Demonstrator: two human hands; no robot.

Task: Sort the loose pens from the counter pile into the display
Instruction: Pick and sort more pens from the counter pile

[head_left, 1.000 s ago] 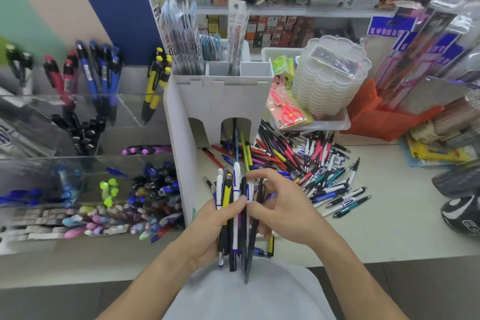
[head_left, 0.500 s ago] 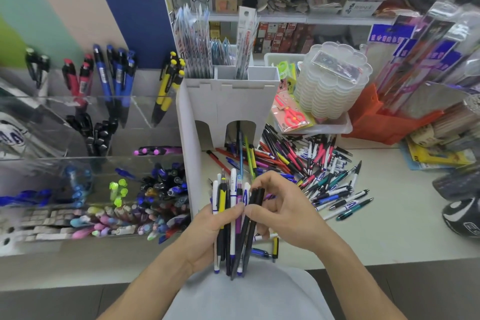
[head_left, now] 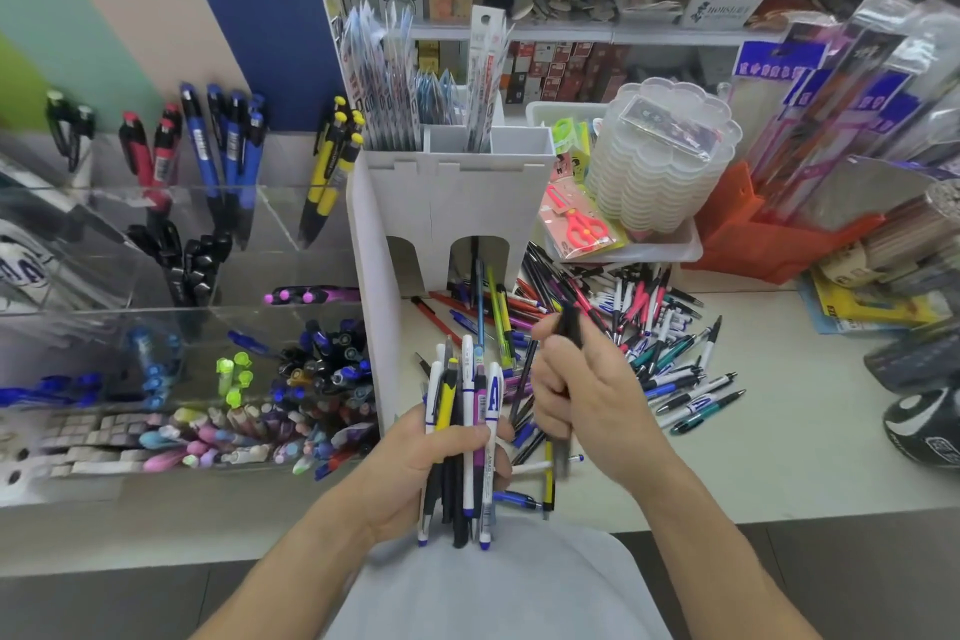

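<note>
My left hand [head_left: 415, 473] grips an upright bundle of pens [head_left: 465, 437], white, yellow, black and purple, above the counter's front edge. Just to its right, my right hand [head_left: 592, 400] holds a single black pen [head_left: 566, 327], blurred, lifted clear of the bundle. Behind both hands a loose pile of pens [head_left: 613, 322] spreads over the counter [head_left: 727, 463]. To the left stands the clear acrylic display [head_left: 171, 327], its compartments holding sorted pens: black, red, blue and yellow ones at the back, mixed pastel and dark ones in front.
A white castle-shaped cardboard holder [head_left: 447, 203] stands between display and pile. Behind the pile are a tray with red scissors [head_left: 582, 224], stacked clear boxes [head_left: 665, 156] and an orange bin [head_left: 769, 239]. Dark objects [head_left: 924, 421] sit at the counter's right.
My right hand has pulled a black pen out of the bundle and moved up and to the right, away from my left hand. The bundle stays in my left hand.
</note>
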